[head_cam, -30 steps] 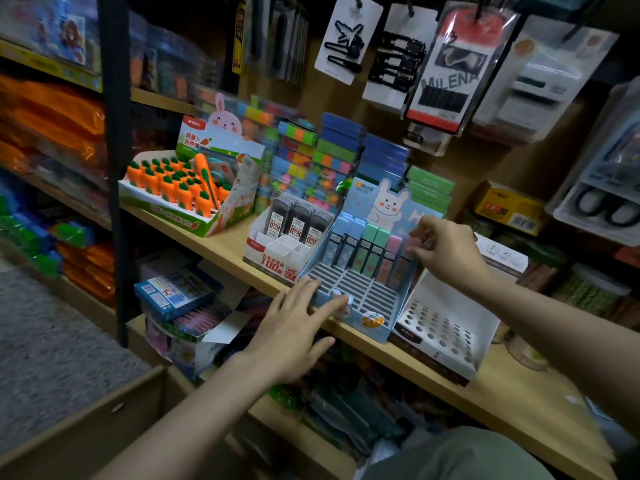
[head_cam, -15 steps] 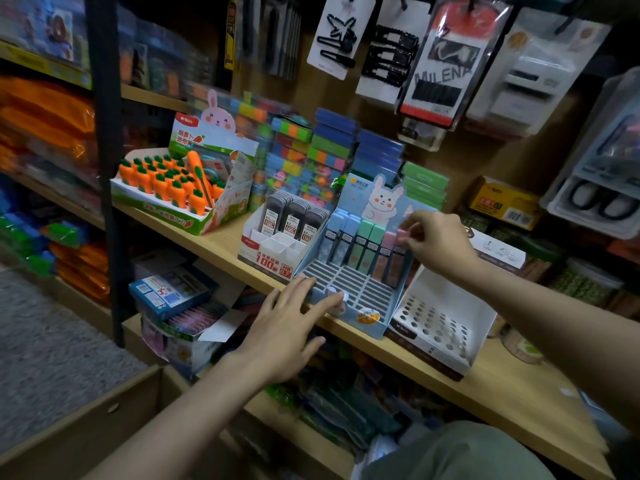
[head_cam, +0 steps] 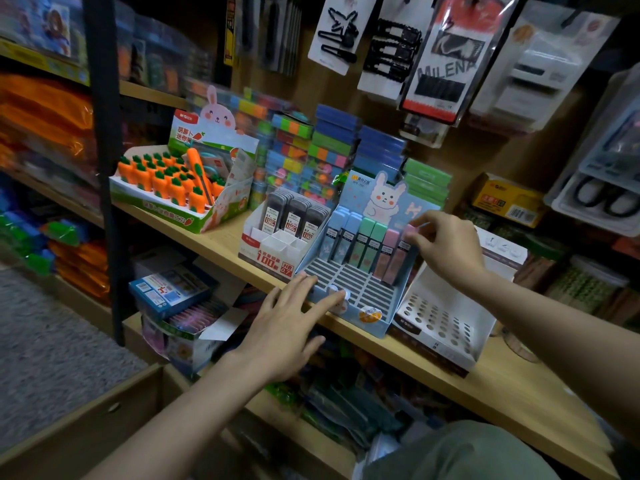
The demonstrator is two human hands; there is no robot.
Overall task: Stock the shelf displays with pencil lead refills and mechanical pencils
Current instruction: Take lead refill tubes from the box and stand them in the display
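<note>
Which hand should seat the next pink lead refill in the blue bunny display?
Right. The right hand is already at the back row, fingers pinching the top of a pink refill case. The left hand lies open against the blue bunny display's front edge, apparently steadying it.

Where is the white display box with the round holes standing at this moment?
In the head view, the white display box stands on the wooden shelf at right of centre, directly right of the blue rabbit display, below the right hand.
</note>
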